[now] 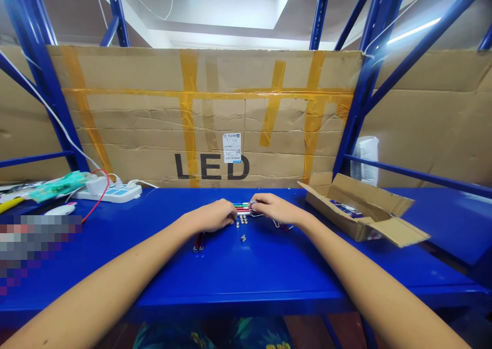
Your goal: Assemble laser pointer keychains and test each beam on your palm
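Note:
Several slim coloured tubes [242, 210], green, red and silvery, lie side by side on the blue table between my hands. My left hand [217, 216] has its fingers curled in at the tubes' left ends. At their right ends my right hand [273, 208] pinches with thumb and fingers; what is in either grip is too small to make out. Just in front of the tubes sit small shiny metal pieces [243, 219] in short rows. One more metal piece [243, 238] lies nearer to me. Dark red tubes [199, 242] rest beside my left wrist, partly hidden by it.
An open cardboard box [361, 226] with small coloured items inside stands at the right. Small wire-like pieces [282, 226] lie under my right wrist. A white power strip [115, 192] with cables is at the back left. A large cardboard sheet [154, 128] walls off the back.

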`<control>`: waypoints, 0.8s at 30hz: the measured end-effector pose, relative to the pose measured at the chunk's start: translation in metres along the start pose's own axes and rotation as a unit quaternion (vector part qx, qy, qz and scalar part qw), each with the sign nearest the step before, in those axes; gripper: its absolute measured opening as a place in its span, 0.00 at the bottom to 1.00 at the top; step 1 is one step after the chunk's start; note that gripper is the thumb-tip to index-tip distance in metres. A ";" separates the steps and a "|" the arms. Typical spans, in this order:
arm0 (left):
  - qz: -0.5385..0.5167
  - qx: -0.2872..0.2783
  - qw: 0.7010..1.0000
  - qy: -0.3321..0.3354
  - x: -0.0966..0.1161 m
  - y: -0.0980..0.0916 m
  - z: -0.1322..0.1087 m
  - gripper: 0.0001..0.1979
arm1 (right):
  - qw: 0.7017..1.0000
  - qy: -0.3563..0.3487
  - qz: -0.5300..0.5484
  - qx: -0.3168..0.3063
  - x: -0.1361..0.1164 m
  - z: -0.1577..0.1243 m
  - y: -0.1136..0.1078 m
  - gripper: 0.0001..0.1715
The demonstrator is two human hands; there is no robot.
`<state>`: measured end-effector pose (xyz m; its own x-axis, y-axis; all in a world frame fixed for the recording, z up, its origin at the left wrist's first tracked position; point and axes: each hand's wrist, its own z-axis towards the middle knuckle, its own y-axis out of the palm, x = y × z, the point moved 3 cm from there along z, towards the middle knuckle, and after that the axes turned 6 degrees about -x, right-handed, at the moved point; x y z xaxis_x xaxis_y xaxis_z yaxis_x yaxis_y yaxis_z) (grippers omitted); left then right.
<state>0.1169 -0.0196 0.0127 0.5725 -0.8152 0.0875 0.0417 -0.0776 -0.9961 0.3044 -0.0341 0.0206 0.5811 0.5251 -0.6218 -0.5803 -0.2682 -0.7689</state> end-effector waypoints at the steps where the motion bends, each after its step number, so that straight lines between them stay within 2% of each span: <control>1: 0.000 -0.003 1.000 -0.003 -0.001 0.001 0.000 0.10 | 1.000 -0.005 -0.021 0.003 -0.002 0.000 0.000 0.09; 9: -0.023 -0.023 0.997 -0.076 0.007 -0.011 -0.007 0.04 | 0.997 -0.042 -0.066 -0.008 -0.009 -0.003 0.002 0.09; 11: -0.030 0.022 0.997 -0.066 0.011 -0.018 -0.008 0.03 | 0.996 -0.059 -0.061 -0.009 -0.008 -0.003 0.002 0.10; 13: -0.052 0.102 0.993 -0.037 0.014 -0.024 -0.008 0.03 | 0.996 -0.066 -0.055 -0.010 -0.006 -0.002 0.003 0.10; 15: -0.081 0.183 0.980 -0.004 0.016 -0.027 -0.007 0.03 | 0.997 -0.062 -0.050 -0.012 -0.005 -0.002 0.003 0.10; 17: -0.095 0.237 0.966 0.028 0.018 -0.027 -0.006 0.04 | 0.997 -0.060 -0.039 -0.015 -0.005 -0.001 0.005 0.09; 24: -0.062 0.291 0.950 0.098 0.025 -0.019 -0.003 0.05 | 0.997 -0.076 0.005 -0.030 -0.007 -0.001 0.008 0.09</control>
<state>0.1280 -0.0406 0.0337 0.3722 -0.9164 0.1470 0.5767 0.1042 -0.8103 0.2961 -0.0413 0.0185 0.4806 0.6369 -0.6029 -0.5480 -0.3186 -0.7734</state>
